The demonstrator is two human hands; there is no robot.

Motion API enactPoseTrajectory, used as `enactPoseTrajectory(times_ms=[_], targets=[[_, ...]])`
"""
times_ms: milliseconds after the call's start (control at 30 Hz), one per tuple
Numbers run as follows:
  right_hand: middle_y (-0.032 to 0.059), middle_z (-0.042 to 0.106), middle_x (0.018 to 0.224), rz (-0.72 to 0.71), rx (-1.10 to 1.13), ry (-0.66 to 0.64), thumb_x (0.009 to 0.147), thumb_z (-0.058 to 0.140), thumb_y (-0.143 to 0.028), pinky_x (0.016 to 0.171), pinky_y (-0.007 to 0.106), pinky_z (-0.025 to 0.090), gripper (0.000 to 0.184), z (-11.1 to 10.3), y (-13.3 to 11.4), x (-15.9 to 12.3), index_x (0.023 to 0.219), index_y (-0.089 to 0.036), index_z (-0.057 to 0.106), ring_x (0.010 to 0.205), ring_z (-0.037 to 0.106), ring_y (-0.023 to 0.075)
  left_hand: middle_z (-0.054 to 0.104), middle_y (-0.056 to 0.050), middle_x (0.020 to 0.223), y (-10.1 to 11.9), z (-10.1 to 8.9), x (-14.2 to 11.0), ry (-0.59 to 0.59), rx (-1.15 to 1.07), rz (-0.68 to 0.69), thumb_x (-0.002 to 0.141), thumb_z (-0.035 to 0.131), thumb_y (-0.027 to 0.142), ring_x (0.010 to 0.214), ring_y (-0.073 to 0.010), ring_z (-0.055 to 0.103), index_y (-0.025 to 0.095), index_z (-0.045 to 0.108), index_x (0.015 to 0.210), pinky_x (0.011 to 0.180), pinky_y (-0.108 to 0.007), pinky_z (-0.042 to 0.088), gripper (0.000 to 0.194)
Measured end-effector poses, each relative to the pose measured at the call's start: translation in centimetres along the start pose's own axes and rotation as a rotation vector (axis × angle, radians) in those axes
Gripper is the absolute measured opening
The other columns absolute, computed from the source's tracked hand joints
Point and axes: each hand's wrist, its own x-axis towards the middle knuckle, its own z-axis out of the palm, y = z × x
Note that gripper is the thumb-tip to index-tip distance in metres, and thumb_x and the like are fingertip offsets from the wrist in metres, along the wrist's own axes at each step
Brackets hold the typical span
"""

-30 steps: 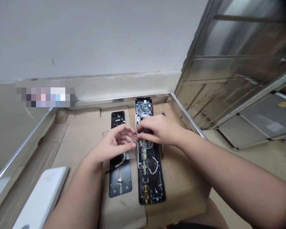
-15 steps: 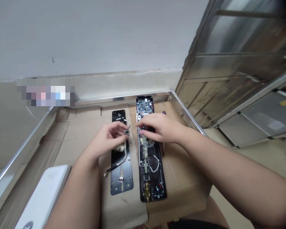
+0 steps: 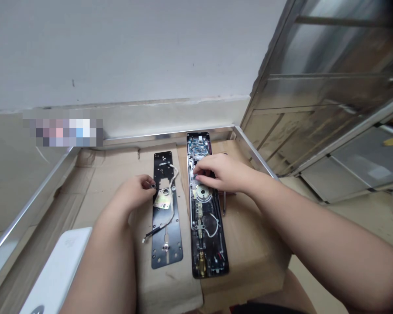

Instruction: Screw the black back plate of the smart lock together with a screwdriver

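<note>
My left hand (image 3: pixel 131 196) pinches a small dark part (image 3: pixel 153 186) at its fingertips, at the left edge of a black metal backplate (image 3: pixel 166 248). A white cable (image 3: pixel 174 192) and a paper label (image 3: pixel 161 200) lie on that plate. My right hand (image 3: pixel 224 172) rests its fingers on the upper part of an open black lock panel (image 3: pixel 208 248), just below its circuit board (image 3: pixel 198 145). Whatever lies under those fingers is hidden. A thin screwdriver shaft (image 3: pixel 224 205) pokes out beside the panel, its upper end hidden by my right hand.
Both plates lie on flattened cardboard (image 3: pixel 124 174) inside a stainless-steel edge (image 3: pixel 170 136). A white rounded object (image 3: pixel 57 270) lies at the lower left. A wall rises behind, and glass-and-metal panels (image 3: pixel 324 87) stand at the right.
My left hand has moved left, away from the gap between the plates, and lower. The label and cable now lie visibly on the backplate. My right hand has shifted slightly up the panel.
</note>
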Motion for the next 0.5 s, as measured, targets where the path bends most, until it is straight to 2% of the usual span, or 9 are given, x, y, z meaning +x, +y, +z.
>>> enactPoseTrajectory(times_ms=[167,267,333,400,433,467,500], targets=[[0.0048,0.069,0.09,-0.022,-0.033,0.042,0.093,0.055,-0.025,0.086,0.034,0.044,0.013,-0.1,0.2,0.1,0.092,-0.018,0.067,0.087,0.059,0.0181,0.071,-0.005,0.086,0.1,0.0,-0.3,-0.01,0.008,0.016,0.068,0.067,0.042,0.077,-0.0247,0.066,0.021,0.069,0.093,0.067,-0.032,0.045,0.033],[0.0045,0.069,0.09,0.006,-0.021,0.033,0.093,0.055,-0.025,0.084,0.033,0.043,0.013,0.0,0.3,0.1,0.091,-0.019,0.066,0.086,0.059,0.0175,0.07,-0.006,0.087,0.2,-0.2,-0.5,-0.009,-0.021,0.009,0.067,0.072,0.048,0.078,-0.0255,0.065,0.02,0.067,0.099,0.067,-0.033,0.045,0.042],[0.0045,0.069,0.091,0.012,-0.023,0.027,0.093,0.055,-0.026,0.085,0.033,0.043,0.013,0.0,0.4,0.0,0.092,-0.019,0.066,0.086,0.059,0.0177,0.069,-0.005,0.087,0.5,-0.6,-0.7,0.096,-0.061,-0.026,0.068,0.074,0.052,0.076,-0.0247,0.064,0.021,0.066,0.103,0.064,-0.033,0.044,0.047],[0.0041,0.07,0.092,0.016,-0.031,0.022,0.093,0.055,-0.026,0.084,0.033,0.043,0.013,-0.1,0.5,0.0,0.093,-0.019,0.066,0.087,0.059,0.0179,0.067,-0.004,0.083,1.4,-1.1,-1.2,0.288,-0.132,-0.033,0.073,0.071,0.053,0.07,-0.0219,0.061,0.021,0.064,0.099,0.062,-0.032,0.042,0.042],[0.0039,0.07,0.092,0.021,-0.035,0.02,0.093,0.055,-0.026,0.084,0.033,0.043,0.014,-0.1,0.6,0.1,0.093,-0.019,0.067,0.086,0.059,0.0179,0.064,-0.002,0.079,2.1,-1.3,-1.8,0.372,-0.19,-0.003,0.076,0.07,0.051,0.067,-0.0201,0.058,0.021,0.063,0.095,0.06,-0.031,0.04,0.036],[0.0037,0.07,0.091,0.029,-0.039,0.017,0.093,0.054,-0.026,0.083,0.033,0.043,0.014,-0.1,0.7,0.1,0.093,-0.019,0.067,0.086,0.059,0.0178,0.061,-0.001,0.074,2.9,-1.6,-2.6,0.408,-0.295,0.067,0.079,0.069,0.049,0.065,-0.018,0.055,0.021,0.061,0.088,0.059,-0.03,0.04,0.03],[0.0037,0.07,0.091,0.037,-0.044,0.013,0.093,0.054,-0.027,0.083,0.033,0.043,0.014,-0.1,0.7,0.1,0.093,-0.02,0.067,0.086,0.059,0.0178,0.059,-0.001,0.071,3.8,-1.7,-3.8,0.365,-0.434,0.181,0.08,0.07,0.047,0.064,-0.0164,0.054,0.021,0.058,0.083,0.059,-0.029,0.04,0.028]])
